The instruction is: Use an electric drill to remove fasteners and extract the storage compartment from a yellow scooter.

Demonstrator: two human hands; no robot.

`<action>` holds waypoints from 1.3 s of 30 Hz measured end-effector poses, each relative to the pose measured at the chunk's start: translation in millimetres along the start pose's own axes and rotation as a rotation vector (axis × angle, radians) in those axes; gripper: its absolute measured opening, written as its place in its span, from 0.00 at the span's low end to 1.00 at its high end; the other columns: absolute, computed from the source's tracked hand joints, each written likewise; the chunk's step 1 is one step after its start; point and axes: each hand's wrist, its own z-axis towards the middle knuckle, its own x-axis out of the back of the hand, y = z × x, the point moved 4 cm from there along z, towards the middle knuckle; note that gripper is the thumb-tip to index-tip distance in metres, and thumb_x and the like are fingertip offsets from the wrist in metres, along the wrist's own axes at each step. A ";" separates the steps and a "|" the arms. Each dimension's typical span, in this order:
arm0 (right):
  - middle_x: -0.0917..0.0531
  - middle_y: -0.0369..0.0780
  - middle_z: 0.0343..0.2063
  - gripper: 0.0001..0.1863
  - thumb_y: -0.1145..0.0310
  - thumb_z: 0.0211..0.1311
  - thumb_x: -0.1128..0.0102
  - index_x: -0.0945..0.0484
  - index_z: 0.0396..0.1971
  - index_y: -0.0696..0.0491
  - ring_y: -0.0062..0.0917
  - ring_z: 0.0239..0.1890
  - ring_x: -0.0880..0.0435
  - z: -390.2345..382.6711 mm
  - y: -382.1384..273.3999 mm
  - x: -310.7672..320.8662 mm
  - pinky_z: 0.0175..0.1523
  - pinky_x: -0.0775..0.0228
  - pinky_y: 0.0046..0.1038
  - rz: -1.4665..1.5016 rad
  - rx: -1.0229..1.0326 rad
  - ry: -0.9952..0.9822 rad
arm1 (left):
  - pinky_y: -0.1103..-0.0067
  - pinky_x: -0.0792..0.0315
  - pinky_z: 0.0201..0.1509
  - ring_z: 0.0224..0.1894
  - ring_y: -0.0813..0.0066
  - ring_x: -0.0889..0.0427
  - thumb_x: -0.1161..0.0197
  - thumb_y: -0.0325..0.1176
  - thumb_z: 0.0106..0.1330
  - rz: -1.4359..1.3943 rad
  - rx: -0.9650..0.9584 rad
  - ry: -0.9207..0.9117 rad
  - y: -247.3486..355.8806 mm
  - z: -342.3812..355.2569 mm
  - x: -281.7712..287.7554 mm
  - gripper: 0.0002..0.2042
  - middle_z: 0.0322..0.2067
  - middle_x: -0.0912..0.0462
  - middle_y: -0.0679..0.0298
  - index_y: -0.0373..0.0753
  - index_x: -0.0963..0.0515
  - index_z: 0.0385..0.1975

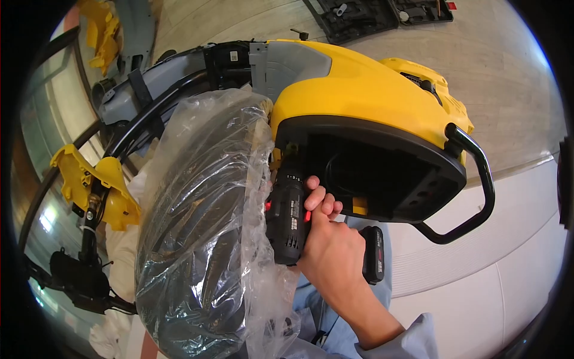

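My right hand [329,251] grips a black cordless drill [284,221] with red switches, its battery [372,254] showing beside my wrist. My left hand [317,194] is mostly hidden under the drill, with fingertips curled up along its right side. The drill's front end reaches into the dark underside [376,161] of a yellow vehicle housing [335,90], near a small yellow bracket; the tip is hidden. Just left of the drill lies a large dark padded piece in clear plastic wrap [191,221], probably a seat, its crumpled wrap against the tool.
A curved black tube handle [484,179] juts right. The grey-and-black frame [155,78] runs behind. Handlebar parts [81,275] and a yellow cover [113,191] are at left, more yellow parts [101,36] behind. Open black tool cases [359,18] lie on the wooden floor [508,72].
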 end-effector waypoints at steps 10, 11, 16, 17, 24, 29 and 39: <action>0.19 0.46 0.17 0.30 0.67 0.39 0.29 0.33 0.44 0.57 0.43 0.18 0.17 0.7 3.4 -1.1 0.24 0.24 0.38 0.013 -0.057 -0.069 | 0.68 0.36 0.61 0.46 0.65 0.24 0.46 0.60 0.66 -0.039 -0.003 0.056 0.9 0.1 9.1 0.28 0.36 0.23 0.64 0.38 0.31 0.49; 0.19 0.46 0.17 0.31 0.67 0.38 0.29 0.34 0.44 0.58 0.43 0.19 0.17 0.8 3.5 -0.4 0.24 0.24 0.38 0.004 -0.061 -0.088 | 0.68 0.36 0.62 0.47 0.66 0.24 0.47 0.59 0.68 -0.090 -0.034 0.108 1.3 0.6 10.4 0.27 0.38 0.23 0.64 0.38 0.31 0.49; 0.18 0.48 0.21 0.34 0.68 0.39 0.29 0.36 0.48 0.59 0.44 0.20 0.16 0.0 3.7 -0.5 0.24 0.24 0.38 0.090 -0.069 -0.096 | 0.66 0.36 0.62 0.49 0.66 0.24 0.49 0.58 0.69 -0.025 -0.031 0.067 7.1 -0.4 15.0 0.26 0.40 0.22 0.64 0.39 0.30 0.50; 0.17 0.51 0.25 0.35 0.69 0.39 0.29 0.37 0.49 0.59 0.44 0.20 0.16 -0.8 4.1 -1.0 0.24 0.23 0.38 0.080 -0.073 -0.048 | 0.66 0.37 0.63 0.50 0.65 0.24 0.48 0.59 0.69 0.034 -0.050 0.111 5.3 -2.9 13.6 0.27 0.40 0.22 0.64 0.39 0.30 0.50; 0.21 0.55 0.40 0.38 0.75 0.45 0.35 0.42 0.58 0.62 0.46 0.26 0.16 -11.8 4.8 -1.7 0.25 0.24 0.39 0.066 0.101 0.040 | 0.65 0.39 0.65 0.53 0.66 0.25 0.49 0.60 0.68 -0.022 -0.042 -0.011 -0.5 -4.9 21.1 0.27 0.42 0.23 0.65 0.40 0.31 0.50; 0.28 0.48 0.35 0.23 0.74 0.49 0.39 0.34 0.47 0.54 0.39 0.25 0.18 -15.6 8.4 -6.4 0.24 0.23 0.37 0.045 0.168 0.130 | 0.64 0.41 0.66 0.54 0.69 0.25 0.51 0.62 0.68 -0.098 0.016 -0.109 0.6 -0.2 20.0 0.27 0.40 0.23 0.67 0.41 0.31 0.50; 0.20 0.58 0.42 0.33 0.75 0.41 0.34 0.36 0.50 0.63 0.40 0.26 0.14 -6.2 -0.4 2.0 0.27 0.21 0.33 0.005 -0.003 0.053 | 0.64 0.41 0.67 0.53 0.66 0.23 0.56 0.59 0.71 0.045 -0.097 0.029 -0.4 -3.7 15.9 0.25 0.40 0.19 0.66 0.41 0.29 0.46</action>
